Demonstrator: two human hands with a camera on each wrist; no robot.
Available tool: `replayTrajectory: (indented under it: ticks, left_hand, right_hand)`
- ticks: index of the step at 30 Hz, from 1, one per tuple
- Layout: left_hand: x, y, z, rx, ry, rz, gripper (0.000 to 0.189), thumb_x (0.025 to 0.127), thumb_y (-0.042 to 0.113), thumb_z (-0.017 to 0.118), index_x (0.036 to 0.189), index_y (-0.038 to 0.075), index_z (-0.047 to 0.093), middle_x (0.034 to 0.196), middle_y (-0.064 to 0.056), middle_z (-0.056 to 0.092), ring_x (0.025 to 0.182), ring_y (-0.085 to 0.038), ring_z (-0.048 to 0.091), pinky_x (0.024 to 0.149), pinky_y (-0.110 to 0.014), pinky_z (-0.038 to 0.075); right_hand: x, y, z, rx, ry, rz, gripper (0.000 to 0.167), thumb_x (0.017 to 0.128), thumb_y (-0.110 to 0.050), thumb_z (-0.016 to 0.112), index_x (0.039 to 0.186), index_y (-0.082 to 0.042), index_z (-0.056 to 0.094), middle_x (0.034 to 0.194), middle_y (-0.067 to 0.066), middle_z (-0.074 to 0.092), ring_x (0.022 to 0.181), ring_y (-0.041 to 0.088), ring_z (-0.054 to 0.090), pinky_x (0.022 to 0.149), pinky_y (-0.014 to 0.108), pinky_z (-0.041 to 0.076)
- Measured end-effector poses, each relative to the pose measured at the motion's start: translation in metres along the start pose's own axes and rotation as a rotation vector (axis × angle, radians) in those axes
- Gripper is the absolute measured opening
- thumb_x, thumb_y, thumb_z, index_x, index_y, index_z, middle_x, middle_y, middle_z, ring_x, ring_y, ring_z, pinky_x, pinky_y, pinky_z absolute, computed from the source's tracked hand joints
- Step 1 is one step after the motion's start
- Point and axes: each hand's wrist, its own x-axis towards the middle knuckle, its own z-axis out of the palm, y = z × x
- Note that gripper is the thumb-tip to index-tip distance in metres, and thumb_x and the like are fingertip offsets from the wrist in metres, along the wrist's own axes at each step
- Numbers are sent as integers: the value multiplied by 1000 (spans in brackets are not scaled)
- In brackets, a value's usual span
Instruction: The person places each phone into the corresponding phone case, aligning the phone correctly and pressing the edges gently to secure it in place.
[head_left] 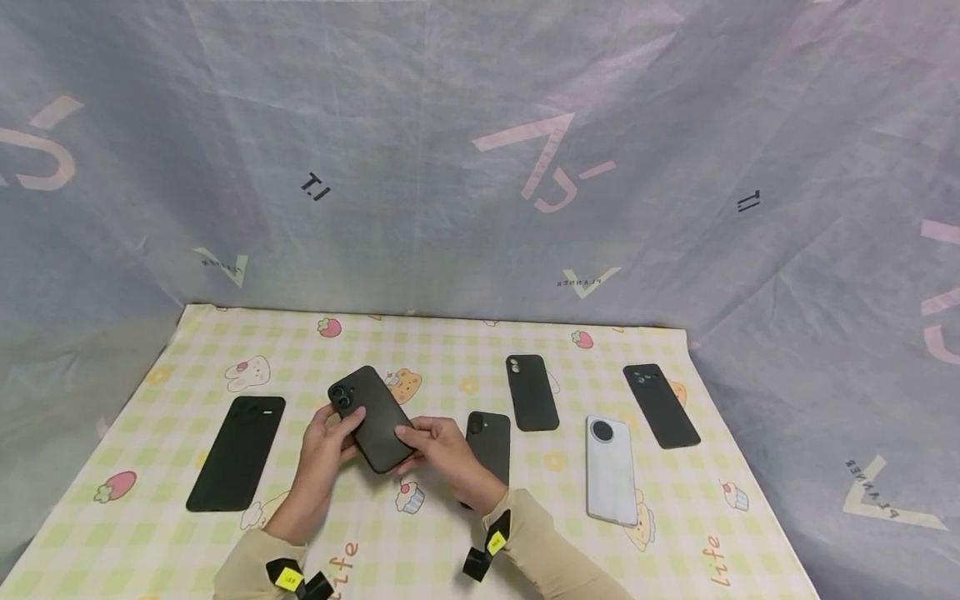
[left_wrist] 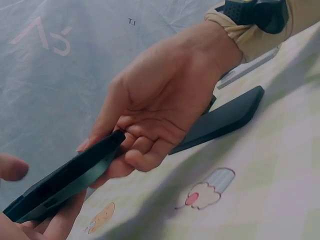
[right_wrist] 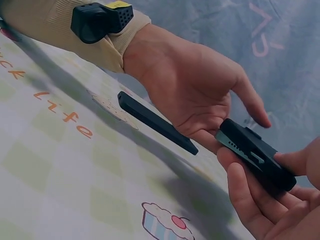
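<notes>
Hands are gripping one matte black rectangular phone case (head_left: 372, 417) above the checked cloth surface (head_left: 352, 517), left hand (head_left: 324, 446) pinching its camera end, right hand (head_left: 444, 454) pinching the opposite end.

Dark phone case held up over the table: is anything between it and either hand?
Nothing visible. The dark matte phone case sits directly in both hands' grip: left hand at the camera end, right hand at the lower end, above the checked tablecloth.
</notes>
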Motion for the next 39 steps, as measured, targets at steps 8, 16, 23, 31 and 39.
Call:
replayTrajectory:
  ticks: [8,16,23,31,39]
  left_hand:
    - [0,-1,-17,6,-44,6,53,115,34,54,150,-5,43,109,-3,67,89,-10,71,83,-27,59]
    - [2,9,-39,178,-99,49,61,117,43,46,152,-7,51,125,-12,65,87,-12,70,82,-30,59]
    - [3,15,-53,420,-201,84,72,115,53,43,160,-4,45,166,-24,42,153,-37,41,124,-48,37]
    - [2,12,-52,571,-182,187,56,114,50,49,143,5,67,144,-15,65,136,-31,57,115,-40,45]
    - [3,8,-49,636,-209,251,41,115,42,52,123,9,75,81,-3,52,87,-15,54,76,-30,39]
  right_hand:
    - [-1,-1,-9,-49,-54,6,28,108,-23,68,119,1,76,94,11,80,65,15,73,92,32,61]
    - [-1,-4,-20,-145,-190,-18,24,108,-22,67,105,1,75,76,1,74,65,19,71,79,30,61]
    - [1,-8,-28,-269,-289,-34,22,109,-22,67,101,-4,77,71,2,71,66,16,70,74,32,61]
    - [-1,-17,-36,-298,-375,-26,23,109,-19,66,97,-1,73,72,2,71,68,24,74,80,32,62]
    - [-2,-20,-41,-298,-429,-9,21,109,-16,66,113,0,79,83,4,78,70,31,74,76,36,64]
